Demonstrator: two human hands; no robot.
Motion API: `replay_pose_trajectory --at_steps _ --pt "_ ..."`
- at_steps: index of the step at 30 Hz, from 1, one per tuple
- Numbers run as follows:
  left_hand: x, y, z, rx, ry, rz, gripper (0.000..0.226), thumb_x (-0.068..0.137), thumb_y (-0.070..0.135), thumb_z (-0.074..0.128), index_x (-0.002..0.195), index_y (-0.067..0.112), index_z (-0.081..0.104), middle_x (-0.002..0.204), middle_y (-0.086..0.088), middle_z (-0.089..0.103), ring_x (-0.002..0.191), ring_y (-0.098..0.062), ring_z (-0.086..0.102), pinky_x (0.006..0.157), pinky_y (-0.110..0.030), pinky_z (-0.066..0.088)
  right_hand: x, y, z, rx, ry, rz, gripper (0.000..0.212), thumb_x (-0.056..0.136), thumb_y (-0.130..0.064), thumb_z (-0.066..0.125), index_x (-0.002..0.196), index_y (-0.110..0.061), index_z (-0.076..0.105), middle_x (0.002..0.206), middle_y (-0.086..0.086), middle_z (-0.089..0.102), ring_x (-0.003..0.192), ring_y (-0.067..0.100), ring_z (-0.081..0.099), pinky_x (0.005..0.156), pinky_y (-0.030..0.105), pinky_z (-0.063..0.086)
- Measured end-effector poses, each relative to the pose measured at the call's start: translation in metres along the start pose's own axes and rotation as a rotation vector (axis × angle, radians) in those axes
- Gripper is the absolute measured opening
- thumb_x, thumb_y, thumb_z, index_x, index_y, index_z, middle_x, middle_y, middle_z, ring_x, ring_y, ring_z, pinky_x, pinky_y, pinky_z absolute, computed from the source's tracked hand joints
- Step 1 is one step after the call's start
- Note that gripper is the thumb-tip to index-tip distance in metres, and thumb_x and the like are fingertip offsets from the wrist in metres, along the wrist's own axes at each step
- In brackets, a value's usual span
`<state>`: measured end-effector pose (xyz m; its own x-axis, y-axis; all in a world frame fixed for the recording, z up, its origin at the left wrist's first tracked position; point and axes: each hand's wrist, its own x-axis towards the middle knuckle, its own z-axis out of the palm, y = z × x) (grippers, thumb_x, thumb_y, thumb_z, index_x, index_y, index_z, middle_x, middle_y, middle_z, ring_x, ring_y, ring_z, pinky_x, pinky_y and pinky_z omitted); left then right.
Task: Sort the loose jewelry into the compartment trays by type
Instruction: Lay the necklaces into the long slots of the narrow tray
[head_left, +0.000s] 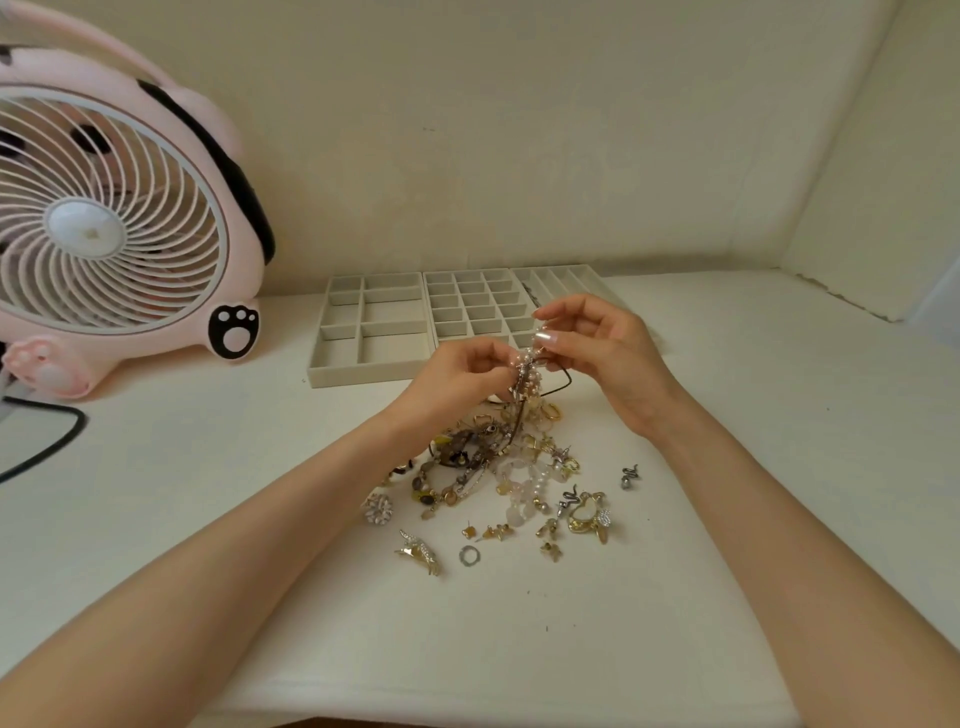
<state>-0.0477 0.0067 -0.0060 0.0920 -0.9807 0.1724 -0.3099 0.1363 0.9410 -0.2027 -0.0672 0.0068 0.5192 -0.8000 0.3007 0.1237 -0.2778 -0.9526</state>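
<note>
A heap of loose jewelry (493, 467) lies on the white table: bead bracelets, gold earrings, brooches, a small silver ring (469, 555). Above its far end, my left hand (462, 371) and my right hand (602, 348) both pinch a tangled pearl-and-cord piece (527, 376) that hangs down into the heap. Behind the hands stand three grey compartment trays side by side: a left tray (317, 364) with large cells, a middle tray (441, 299) with small square cells, a right tray (587, 275) with long slots, partly hidden by my right hand.
A pink animal-shaped desk fan (114, 223) stands at the left, its black cable (57, 441) looping on the table. Walls close in behind and at the right. A lone snake-shaped silver piece (629, 475) lies right of the heap.
</note>
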Motion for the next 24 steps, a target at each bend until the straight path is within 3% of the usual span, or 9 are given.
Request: replay_pose_trajectory --at_steps 5,9,13,16,19,24 --pt "-0.0023 -0.0012 -0.0008 0.05 0.007 0.063 0.014 0.088 0.003 0.057 0.092 0.015 0.05 0.074 -0.001 0.063 0.068 -0.013 0.059 0.075 -0.029 0.049 0.0004 -0.0002 0.0008 0.033 0.001 0.023 0.018 0.084 0.006 0.062 0.095 -0.008 0.064 0.075 0.002 0.063 0.064 0.011 0.063 0.06 0.023 0.053" --pt "-0.0015 0.0002 -0.0025 0.161 -0.061 0.131 0.009 0.087 0.005 0.06 0.092 0.012 0.055 0.08 0.001 0.062 0.073 -0.016 0.056 0.074 -0.035 0.049 0.0004 0.0002 0.0009 0.017 0.023 0.032 0.018 0.084 0.006 0.062 0.094 -0.009 0.065 0.076 0.004 0.062 0.062 0.011 0.062 0.059 0.024 0.054" --pt "-0.0012 -0.0002 -0.0021 0.202 -0.061 0.139 0.012 0.081 0.016 0.071 0.084 0.014 0.06 0.078 -0.001 0.064 0.072 -0.031 0.055 0.071 -0.042 0.049 0.0 -0.0007 0.0007 0.047 0.029 0.029 0.018 0.084 0.007 0.061 0.096 -0.007 0.065 0.077 0.004 0.063 0.065 0.015 0.064 0.062 0.026 0.056" --pt "0.0 -0.0021 -0.0008 0.211 0.03 0.114 0.02 0.077 0.024 0.075 0.079 0.012 0.059 0.072 0.001 0.061 0.067 -0.016 0.054 0.069 -0.038 0.049 -0.0015 -0.0016 0.0026 0.038 -0.012 0.024 0.019 0.084 0.005 0.062 0.099 -0.006 0.064 0.082 0.006 0.062 0.07 0.017 0.067 0.066 0.024 0.055" --pt "0.0008 -0.005 0.0002 0.32 0.142 0.125 0.019 0.077 0.028 0.074 0.082 0.015 0.063 0.074 0.012 0.059 0.068 -0.005 0.053 0.064 -0.02 0.043 -0.0022 -0.0014 0.0049 -0.006 -0.044 0.021 0.02 0.084 0.005 0.063 0.1 -0.007 0.064 0.087 0.007 0.06 0.073 0.016 0.068 0.07 0.024 0.055" --pt "0.0024 -0.0065 -0.0003 0.387 0.202 0.195 0.01 0.081 0.02 0.07 0.08 0.025 0.061 0.098 0.002 0.058 0.079 -0.007 0.055 0.068 -0.016 0.037 -0.0015 -0.0019 0.0041 -0.027 -0.013 0.019 0.019 0.084 0.006 0.061 0.096 -0.008 0.065 0.083 0.006 0.061 0.067 0.013 0.066 0.066 0.025 0.056"
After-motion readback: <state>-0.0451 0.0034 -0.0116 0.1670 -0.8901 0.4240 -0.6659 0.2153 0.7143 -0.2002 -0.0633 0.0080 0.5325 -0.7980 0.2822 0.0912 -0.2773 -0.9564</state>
